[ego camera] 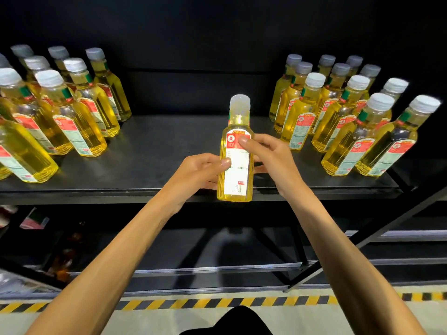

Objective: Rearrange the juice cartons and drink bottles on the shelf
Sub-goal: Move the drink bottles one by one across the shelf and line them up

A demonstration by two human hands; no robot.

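- Nearest to you are your left arm (104, 269) and your right arm (350, 262). They reach up from the bottom of the view. Between them, low down, is a dark shape (238, 320), and I cannot tell what it is.
- Under your arms is a pale floor (169, 320) with a line of yellow and black striped tape (217, 302).
- On the left side of the dark shelf (157, 141) stands the left group of bottles (72, 112). They are full of yellow drink, with white caps and red and white labels. They stand up in rows, close together.
- Your left hand (198, 172) grips the left side of one bottle (235, 160). Your thumb lies on the white part of its label and your fingers curl round behind it.
- That bottle is in the middle, at the front edge of the shelf, in the gap between the two groups. It is upright with its cap on. I cannot tell if its bottom touches the shelf.
- Your right hand (273, 160) grips the right side of the same bottle. Your thumb presses on the red part of the label, and your fingers wrap behind.
- On the right side of the shelf stands the right group of bottles (338, 112), the same kind, also in rows.
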